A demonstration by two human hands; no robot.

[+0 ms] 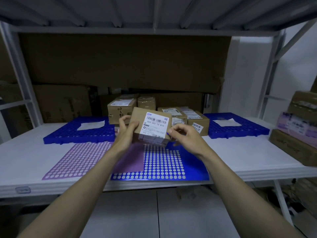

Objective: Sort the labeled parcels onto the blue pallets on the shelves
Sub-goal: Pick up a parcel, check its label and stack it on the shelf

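Note:
A small brown parcel [147, 121] with a white barcode label [155, 125] is held up above the white shelf, label facing me. My left hand [127, 130] grips its left side. At the parcel's right edge my right hand [182, 134] pinches a small blue bit by the label's corner. One blue pallet [68, 134] lies on the shelf at the left and another blue pallet [240, 129] at the right, each with a white sheet on it. Several more labeled parcels [171, 112] are piled at the back middle.
A purple dotted sheet [77, 160] and a blue dotted sheet [163, 164] lie on the shelf [240, 160] below my hands. Stacked boxes [298, 127] stand at the right edge. Large cardboard [120, 62] lines the back, and an upper shelf hangs overhead.

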